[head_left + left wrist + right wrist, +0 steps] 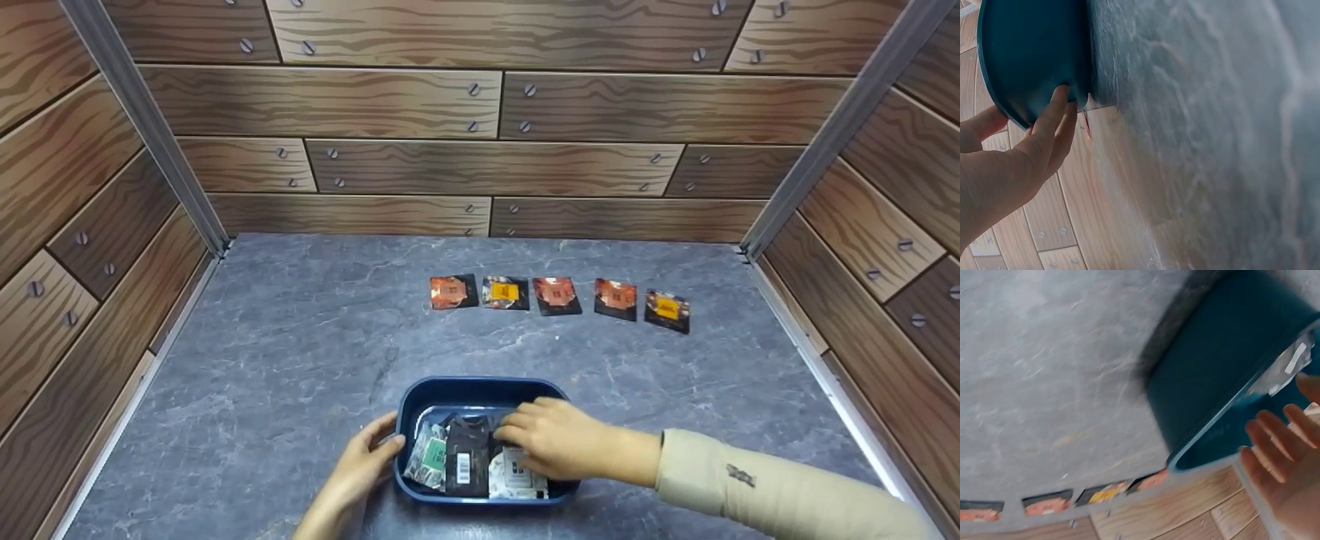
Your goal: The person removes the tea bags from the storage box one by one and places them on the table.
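Observation:
A dark blue plastic bin stands at the front of the table. My left hand holds its left end, with the thumb at the rim and the fingers along the outer wall, as the left wrist view also shows. Over the right part of the bin is my right hand, its fingers loosely bent and apart in the right wrist view, nothing between them. Inside lie a sachet with a green label, a black sachet with a white barcode and a whitish sachet with a grey label, partly under the right hand.
Behind the bin, several flat sachets lie in a row: orange-red ones and yellow-labelled ones. Wood-patterned walls enclose the grey marbled tabletop at back and sides.

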### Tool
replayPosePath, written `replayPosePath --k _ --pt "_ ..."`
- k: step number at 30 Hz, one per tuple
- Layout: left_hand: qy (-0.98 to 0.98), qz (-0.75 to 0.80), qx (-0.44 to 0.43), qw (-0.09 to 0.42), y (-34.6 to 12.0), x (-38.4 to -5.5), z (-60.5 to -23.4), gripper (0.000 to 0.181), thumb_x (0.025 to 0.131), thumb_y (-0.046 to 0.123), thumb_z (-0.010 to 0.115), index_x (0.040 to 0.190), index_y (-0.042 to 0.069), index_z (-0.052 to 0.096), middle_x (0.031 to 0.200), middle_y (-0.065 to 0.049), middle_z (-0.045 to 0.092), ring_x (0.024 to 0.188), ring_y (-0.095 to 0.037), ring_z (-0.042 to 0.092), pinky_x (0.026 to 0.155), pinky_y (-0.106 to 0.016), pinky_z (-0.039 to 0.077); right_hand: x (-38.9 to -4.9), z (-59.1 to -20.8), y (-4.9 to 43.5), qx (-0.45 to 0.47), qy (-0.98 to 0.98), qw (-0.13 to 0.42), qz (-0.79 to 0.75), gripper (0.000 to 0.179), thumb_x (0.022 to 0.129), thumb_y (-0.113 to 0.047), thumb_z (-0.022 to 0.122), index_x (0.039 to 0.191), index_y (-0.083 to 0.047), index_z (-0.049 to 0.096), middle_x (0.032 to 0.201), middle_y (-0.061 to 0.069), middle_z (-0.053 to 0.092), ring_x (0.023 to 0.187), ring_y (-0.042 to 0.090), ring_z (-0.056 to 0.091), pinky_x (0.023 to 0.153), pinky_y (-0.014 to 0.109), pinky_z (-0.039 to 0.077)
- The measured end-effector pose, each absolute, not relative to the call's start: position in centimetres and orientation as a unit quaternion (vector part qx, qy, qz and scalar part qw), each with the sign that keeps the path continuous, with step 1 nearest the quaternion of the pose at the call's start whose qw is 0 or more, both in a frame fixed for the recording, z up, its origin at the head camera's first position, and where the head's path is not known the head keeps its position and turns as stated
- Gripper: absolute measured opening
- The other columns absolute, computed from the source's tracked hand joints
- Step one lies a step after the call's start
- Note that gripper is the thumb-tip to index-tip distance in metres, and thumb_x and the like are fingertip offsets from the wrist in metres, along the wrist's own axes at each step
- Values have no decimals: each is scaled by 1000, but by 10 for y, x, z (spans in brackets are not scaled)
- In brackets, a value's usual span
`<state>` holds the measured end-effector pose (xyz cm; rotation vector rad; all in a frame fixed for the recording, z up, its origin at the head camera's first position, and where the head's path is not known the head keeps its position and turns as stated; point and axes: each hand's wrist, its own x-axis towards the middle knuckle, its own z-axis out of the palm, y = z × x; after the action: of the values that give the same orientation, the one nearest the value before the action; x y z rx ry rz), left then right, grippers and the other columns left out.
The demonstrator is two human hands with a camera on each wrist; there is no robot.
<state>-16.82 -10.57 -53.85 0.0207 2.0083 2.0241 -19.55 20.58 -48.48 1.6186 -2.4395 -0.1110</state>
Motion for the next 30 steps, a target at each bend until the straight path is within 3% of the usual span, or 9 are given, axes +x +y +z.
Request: replayPosePath --k 4,8,16,18,23,26,30 --pt "698 702 12 142 -105 -169 -538 54 100 5 52 145 -16 30 144 -38 37 125 -46 49 96 -48 52 -188 -491 201 528 -844 64 -68 66 81 -44 78 131 -6 59 123 6 65 108 21 63 88 38 55" --pt "707 695 21 134 -105 -169 -538 54 100 4 53 143 -19 31 142 -39 40 125 -46 49 98 -47 51 -183 -497 198 520 -846 65 -99 75 80 -50 77 136 -5 56 125 8 65 110 22 63 90 39 55" --pt "711 691 19 129 -106 -169 -540 52 99 3 53 142 -18 34 141 -38 41 125 -45 50 97 -46 51 -186 -504 194 527 -843 92 -62 83 67 -44 88 132 -3 56 111 6 61 96 19 63 83 32 56" --pt "710 692 19 129 -106 -169 -541 52 99 3 53 142 -18 34 141 -38 41 125 -45 49 98 -46 51 -186 -504 193 530 -842 96 -35 81 65 -36 90 130 -3 56 106 4 58 91 18 62 78 31 56" --pt "704 697 17 131 -106 -169 -542 52 99 3 52 143 -18 33 142 -38 40 126 -44 49 99 -46 50 -187 -499 192 528 -845 71 47 60 74 -9 79 129 -3 55 101 2 56 85 16 62 68 28 57" --pt "702 699 16 134 -105 -168 -541 52 100 4 53 143 -18 32 143 -38 39 126 -44 49 99 -46 50 -188 -494 191 515 -851 35 95 50 79 -1 73 126 -5 57 103 2 60 89 17 65 74 28 58" --pt "699 702 13 138 -105 -167 -540 53 100 5 53 144 -17 32 144 -37 38 127 -45 48 99 -47 50 -188 -485 191 494 -861 -24 121 38 79 -2 76 116 -8 66 105 2 68 95 16 66 83 29 57"
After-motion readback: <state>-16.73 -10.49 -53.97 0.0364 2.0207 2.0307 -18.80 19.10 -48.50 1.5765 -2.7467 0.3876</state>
